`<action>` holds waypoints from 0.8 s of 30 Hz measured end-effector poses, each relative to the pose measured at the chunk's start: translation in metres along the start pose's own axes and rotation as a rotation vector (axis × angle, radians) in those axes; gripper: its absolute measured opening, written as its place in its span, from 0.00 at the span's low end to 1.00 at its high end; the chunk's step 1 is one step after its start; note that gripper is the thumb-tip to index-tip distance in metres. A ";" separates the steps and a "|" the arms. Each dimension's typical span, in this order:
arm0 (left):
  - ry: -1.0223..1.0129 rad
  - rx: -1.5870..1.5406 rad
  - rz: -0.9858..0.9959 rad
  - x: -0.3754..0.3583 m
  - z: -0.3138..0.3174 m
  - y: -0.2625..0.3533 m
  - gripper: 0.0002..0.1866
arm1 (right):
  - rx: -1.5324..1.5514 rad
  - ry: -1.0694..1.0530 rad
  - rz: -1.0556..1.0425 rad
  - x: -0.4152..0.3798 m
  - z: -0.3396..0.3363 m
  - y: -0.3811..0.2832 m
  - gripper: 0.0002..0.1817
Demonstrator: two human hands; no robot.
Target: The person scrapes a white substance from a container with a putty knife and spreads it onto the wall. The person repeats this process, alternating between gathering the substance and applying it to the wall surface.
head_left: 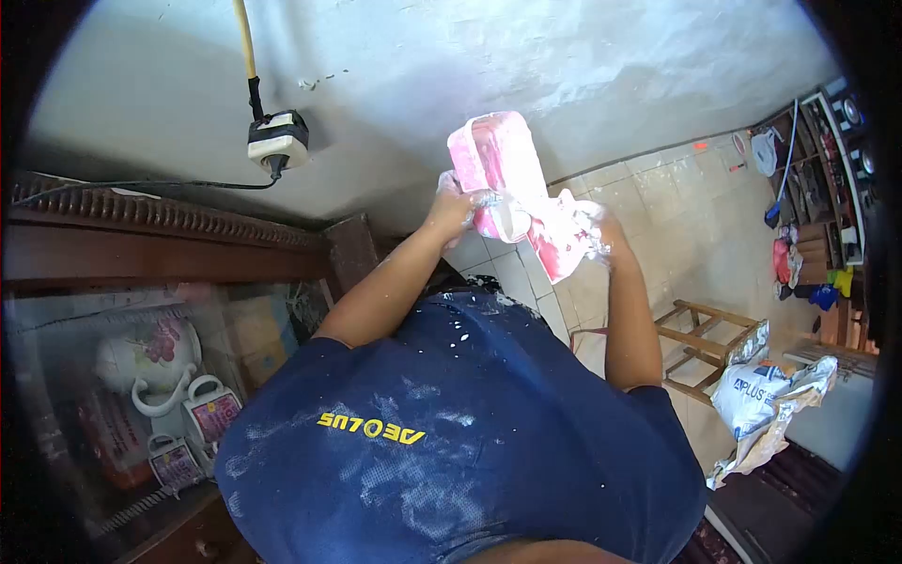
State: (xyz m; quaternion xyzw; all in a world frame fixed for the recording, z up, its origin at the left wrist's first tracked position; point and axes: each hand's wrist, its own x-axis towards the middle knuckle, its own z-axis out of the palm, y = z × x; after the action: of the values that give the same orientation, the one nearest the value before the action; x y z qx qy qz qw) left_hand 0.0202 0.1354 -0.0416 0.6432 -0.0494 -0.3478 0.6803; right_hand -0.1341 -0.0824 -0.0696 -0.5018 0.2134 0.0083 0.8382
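Note:
My left hand, smeared with white, is closed round the handle side of a pink plastic dipper. Its box-shaped cup tilts up and away from me, coated with white paste. In front of my right side, my right hand is closed on a pink, flat-looking scraper covered with white paste. The scraper's edge comes close to the dipper; glare hides whether the two touch. White paste also coats the fingers of my right hand.
A painted wall rises ahead, with a hanging power socket on a cable. Left stands a glass-fronted wooden cabinet with a teapot and mugs. Right are a wooden stool, a printed sack and shelves on the tiled floor.

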 end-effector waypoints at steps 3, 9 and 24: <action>-0.066 -0.108 0.102 0.003 -0.006 -0.004 0.31 | -0.536 0.058 -0.185 -0.013 0.014 -0.048 0.08; -0.112 -0.110 0.182 -0.004 0.000 0.017 0.34 | -1.173 0.076 -0.153 -0.006 0.035 -0.118 0.09; 0.031 -0.039 0.287 -0.023 0.010 0.006 0.42 | -1.543 -0.147 0.016 0.040 0.066 -0.090 0.13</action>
State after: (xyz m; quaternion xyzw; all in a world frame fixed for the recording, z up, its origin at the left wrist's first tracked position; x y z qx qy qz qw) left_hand 0.0003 0.1385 -0.0254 0.6214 -0.1235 -0.2379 0.7362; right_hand -0.0542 -0.0796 0.0178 -0.9402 0.0947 0.1940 0.2633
